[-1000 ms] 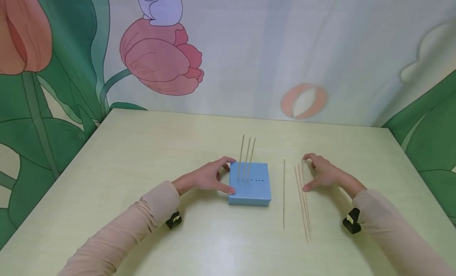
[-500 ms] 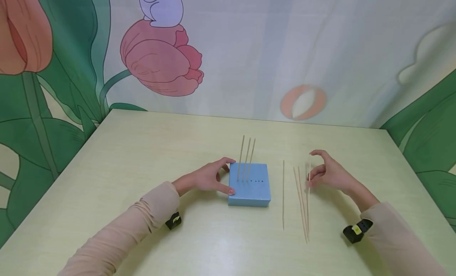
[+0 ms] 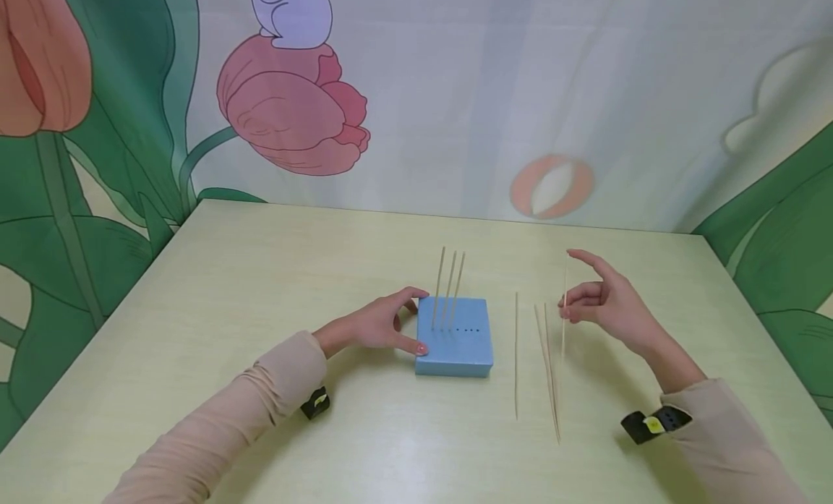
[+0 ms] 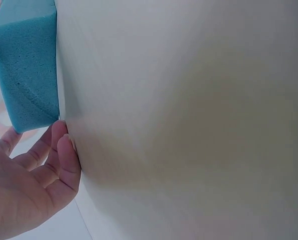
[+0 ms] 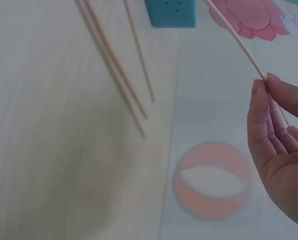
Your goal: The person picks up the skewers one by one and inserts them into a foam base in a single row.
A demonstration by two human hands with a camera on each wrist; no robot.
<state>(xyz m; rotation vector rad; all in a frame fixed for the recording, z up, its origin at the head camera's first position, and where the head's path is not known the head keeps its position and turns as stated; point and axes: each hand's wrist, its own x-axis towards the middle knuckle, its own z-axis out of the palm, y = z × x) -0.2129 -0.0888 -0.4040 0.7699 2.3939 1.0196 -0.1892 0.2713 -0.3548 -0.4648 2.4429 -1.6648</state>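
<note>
A blue foam block [image 3: 455, 352] sits on the table with a row of small holes in its top. Three bamboo skewers [image 3: 452, 291] stand upright in the left holes. My left hand [image 3: 374, 322] holds the block's left side, thumb on the front corner and index finger at the back one; in the left wrist view its fingers [image 4: 43, 155] touch the foam's edge. Off to the right, my right hand [image 3: 608, 305] pinches another skewer [image 5: 236, 37] between thumb and fingers, above the table. In the head view its index finger stretches toward the skewer's top end.
Between the block and my right hand, one loose skewer [image 3: 517, 356] lies on its own. Two more skewers [image 3: 552, 381] lie close together beside it. A printed curtain [image 3: 429, 113] hangs behind the table's [image 3: 312, 251] back edge.
My right hand has taken a skewer from the loose group and lifted it up off the table. The left hand and the block have stayed in place.
</note>
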